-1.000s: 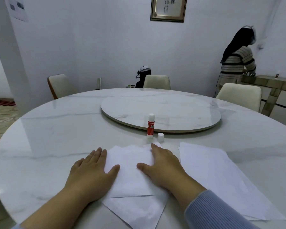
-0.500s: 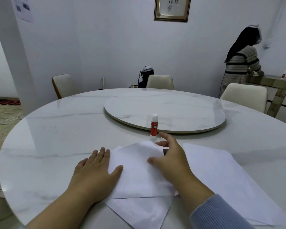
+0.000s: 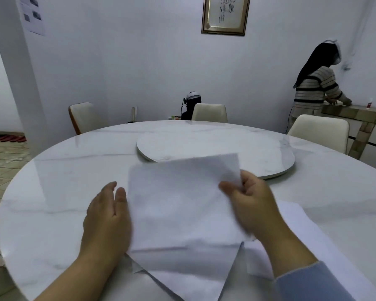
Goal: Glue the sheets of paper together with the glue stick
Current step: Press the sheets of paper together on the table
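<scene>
The round white marble table (image 3: 52,192) carries a raised round marble turntable (image 3: 258,148) at its centre; toward the near edge a white sheet of paper (image 3: 178,203) is tilted up, its far edge lifted over the turntable's near rim; more white sheets (image 3: 313,240) lie flat under and right of it; the left hand (image 3: 106,216) rests with fingers together against the sheet's left edge; the right hand (image 3: 248,203) pinches its upper right edge; the glue stick is hidden.
</scene>
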`<state>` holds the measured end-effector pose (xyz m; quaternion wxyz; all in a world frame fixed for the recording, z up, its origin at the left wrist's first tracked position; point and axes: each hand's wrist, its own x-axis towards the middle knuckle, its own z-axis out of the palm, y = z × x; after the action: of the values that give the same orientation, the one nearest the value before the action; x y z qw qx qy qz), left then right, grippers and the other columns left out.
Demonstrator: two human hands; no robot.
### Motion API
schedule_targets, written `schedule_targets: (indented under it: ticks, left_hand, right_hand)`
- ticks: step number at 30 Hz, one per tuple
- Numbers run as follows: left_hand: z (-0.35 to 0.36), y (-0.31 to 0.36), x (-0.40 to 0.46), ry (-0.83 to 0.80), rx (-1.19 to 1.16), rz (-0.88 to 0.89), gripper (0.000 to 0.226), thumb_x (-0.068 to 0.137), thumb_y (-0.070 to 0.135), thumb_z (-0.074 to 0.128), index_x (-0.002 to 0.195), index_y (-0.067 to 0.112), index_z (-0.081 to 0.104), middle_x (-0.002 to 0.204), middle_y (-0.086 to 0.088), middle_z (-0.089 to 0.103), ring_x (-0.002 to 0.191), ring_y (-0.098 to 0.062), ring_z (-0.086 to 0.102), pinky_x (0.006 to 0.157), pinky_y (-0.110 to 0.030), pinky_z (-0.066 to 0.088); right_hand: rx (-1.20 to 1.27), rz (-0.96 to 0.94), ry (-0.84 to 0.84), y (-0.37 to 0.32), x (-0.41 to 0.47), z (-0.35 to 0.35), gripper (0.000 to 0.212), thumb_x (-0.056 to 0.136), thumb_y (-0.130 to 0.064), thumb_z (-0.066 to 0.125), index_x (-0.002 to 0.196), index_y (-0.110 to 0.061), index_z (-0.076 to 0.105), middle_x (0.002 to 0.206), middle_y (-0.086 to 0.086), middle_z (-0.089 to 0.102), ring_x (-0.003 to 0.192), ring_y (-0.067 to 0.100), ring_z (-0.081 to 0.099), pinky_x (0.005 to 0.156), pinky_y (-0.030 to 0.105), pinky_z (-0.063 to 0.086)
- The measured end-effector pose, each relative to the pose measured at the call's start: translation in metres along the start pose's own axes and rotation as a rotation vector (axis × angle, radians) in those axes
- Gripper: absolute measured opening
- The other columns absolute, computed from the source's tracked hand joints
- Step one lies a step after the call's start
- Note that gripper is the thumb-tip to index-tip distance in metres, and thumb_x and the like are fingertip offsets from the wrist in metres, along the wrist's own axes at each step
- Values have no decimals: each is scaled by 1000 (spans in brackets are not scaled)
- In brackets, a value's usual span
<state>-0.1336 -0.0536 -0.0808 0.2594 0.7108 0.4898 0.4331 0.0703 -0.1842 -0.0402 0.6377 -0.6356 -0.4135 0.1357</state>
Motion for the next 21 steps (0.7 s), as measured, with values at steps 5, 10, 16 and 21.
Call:
schedule_targets:
  ticks: [5, 10, 16, 21]
  left_hand:
    - [6, 0, -5, -300, -43, 201, 60, 79, 73, 24, 110, 29, 52, 105, 13, 56, 113, -16, 50, 99, -36, 39]
    - [14, -3, -10, -546, 268, 392, 61, 71, 71, 47, 125, 45, 49, 135, 30, 41, 131, 2, 34, 111, -19, 23]
    - [18, -6, -5, -565, 340, 479, 67, 64, 70, 22, 123, 51, 49, 137, 37, 36, 126, 15, 23, 107, -15, 16]
    - [24, -11, -3, -489, 351, 534, 56, 79, 44, 17, 123, 49, 51, 127, 40, 36, 121, 16, 24, 94, -8, 19]
  right_hand:
    - [202, 75, 104, 1, 5, -23, 14, 90, -10, 61, 92, -21, 69, 74, -14, 76, 68, 4, 72, 58, 17, 56]
    - [474, 222, 379, 10, 15, -23, 12, 94, -11, 56, 96, -19, 66, 98, -1, 72, 87, 18, 69, 79, 34, 54]
    - [590, 295, 604, 4, 47, -45, 57, 86, 10, 37, 133, -19, 50, 116, 0, 62, 96, 24, 64, 64, 33, 59]
    - [481, 467, 618, 21, 89, -43, 43, 94, -1, 43, 136, -9, 45, 129, 17, 59, 87, 27, 63, 60, 36, 59]
